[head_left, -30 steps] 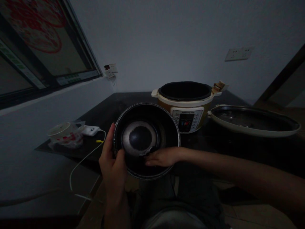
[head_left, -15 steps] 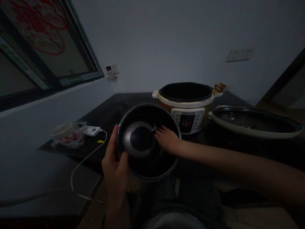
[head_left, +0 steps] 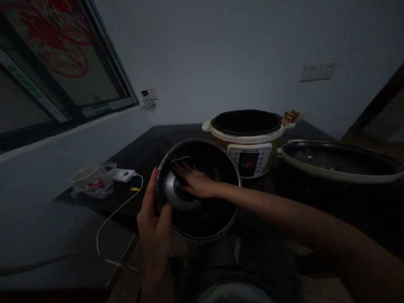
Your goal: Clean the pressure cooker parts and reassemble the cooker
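Dark inner pot (head_left: 205, 219) at frame centre, tilted toward camera; left hand (head_left: 154, 221) clamped on its lower-left rim, right hand (head_left: 194, 183) spread flat inside. Cooker (head_left: 249, 141) behind.

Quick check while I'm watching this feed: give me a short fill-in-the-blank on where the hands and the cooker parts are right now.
1. The left hand grips the inner pot by its ____.
2. The right hand is pressed flat ____ the inner pot.
3. The cooker base stands on the table with its top ____.
4. The cooker lid lies to the ____ of the cooker base.

Missing words: rim; inside; open; right
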`<state>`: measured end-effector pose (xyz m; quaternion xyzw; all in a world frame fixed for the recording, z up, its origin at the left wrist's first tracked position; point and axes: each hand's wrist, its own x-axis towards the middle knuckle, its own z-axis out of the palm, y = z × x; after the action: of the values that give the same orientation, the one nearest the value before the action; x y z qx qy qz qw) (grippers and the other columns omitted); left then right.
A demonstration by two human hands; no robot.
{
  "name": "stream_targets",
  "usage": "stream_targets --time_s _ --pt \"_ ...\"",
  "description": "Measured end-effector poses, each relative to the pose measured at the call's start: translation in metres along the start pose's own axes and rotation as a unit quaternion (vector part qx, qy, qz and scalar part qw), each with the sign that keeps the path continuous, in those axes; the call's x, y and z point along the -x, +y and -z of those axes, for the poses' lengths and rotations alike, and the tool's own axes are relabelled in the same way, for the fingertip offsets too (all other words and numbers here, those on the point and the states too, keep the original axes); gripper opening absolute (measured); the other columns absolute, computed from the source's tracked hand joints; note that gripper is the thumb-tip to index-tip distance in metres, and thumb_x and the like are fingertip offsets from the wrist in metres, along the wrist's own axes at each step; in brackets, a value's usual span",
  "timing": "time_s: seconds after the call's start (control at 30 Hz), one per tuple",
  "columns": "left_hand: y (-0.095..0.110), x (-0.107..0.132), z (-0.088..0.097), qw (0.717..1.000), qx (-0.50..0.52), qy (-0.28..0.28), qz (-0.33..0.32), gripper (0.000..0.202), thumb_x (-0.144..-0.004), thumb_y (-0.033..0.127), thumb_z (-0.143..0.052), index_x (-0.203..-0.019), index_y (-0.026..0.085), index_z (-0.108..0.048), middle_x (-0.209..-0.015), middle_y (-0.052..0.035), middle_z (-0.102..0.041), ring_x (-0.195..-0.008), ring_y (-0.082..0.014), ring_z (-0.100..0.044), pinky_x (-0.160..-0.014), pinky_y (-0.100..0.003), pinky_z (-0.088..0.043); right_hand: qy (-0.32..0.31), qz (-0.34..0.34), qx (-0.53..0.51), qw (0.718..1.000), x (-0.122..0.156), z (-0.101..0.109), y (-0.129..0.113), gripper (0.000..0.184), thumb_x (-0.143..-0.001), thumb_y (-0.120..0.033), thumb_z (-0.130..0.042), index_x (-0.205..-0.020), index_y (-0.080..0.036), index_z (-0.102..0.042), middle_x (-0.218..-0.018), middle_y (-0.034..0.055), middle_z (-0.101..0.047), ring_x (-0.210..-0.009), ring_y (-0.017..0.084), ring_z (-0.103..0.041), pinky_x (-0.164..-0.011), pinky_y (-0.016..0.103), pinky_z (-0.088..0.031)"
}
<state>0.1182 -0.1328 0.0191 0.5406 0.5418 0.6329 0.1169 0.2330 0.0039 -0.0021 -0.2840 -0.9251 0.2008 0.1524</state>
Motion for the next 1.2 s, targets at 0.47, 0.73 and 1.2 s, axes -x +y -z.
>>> stream_targets --time_s 0.47,0.73,1.2 --pt "-0.001 0.000 0.000 1.000 0.005 0.011 -0.003 0.063 -0.082 0.010 -0.054 -0.142 0.030 -0.049 -0.146 0.0010 -0.053 -0.135 -0.0220 -0.047 -0.113 -0.034 -0.038 -0.120 0.175 0.022 0.977 0.026 -0.014 -0.011 0.064 -0.095 -0.025 -0.051 -0.153 -0.017 -0.024 -0.163 0.0095 -0.018 -0.152 0.023 -0.006 -0.122 0.051 -0.009" --pt "0.005 0.003 -0.001 1.000 -0.019 0.010 -0.010 0.064 -0.082 0.009 -0.055 -0.141 0.034 -0.050 -0.146 0.0035 -0.053 -0.136 -0.0213 -0.047 -0.111 -0.031 -0.041 0.004 0.058 0.013 0.998 0.012 0.002 0.008 0.069 -0.089 -0.009 -0.042 -0.154 -0.009 -0.018 -0.164 0.0138 -0.008 -0.152 0.024 0.000 -0.122 0.051 -0.011" --pt "0.005 0.001 -0.005 0.999 -0.032 0.006 -0.014 0.071 -0.079 0.005 -0.051 -0.144 0.033 -0.046 -0.148 0.0043 -0.050 -0.136 -0.0186 -0.046 -0.111 -0.027 -0.038 -0.109 -0.232 -0.108 0.961 0.057 -0.023 -0.008 0.093 -0.082 -0.023 -0.060 -0.151 0.008 -0.007 -0.156 0.0363 0.002 -0.148 0.038 -0.009 -0.118 0.049 -0.024"
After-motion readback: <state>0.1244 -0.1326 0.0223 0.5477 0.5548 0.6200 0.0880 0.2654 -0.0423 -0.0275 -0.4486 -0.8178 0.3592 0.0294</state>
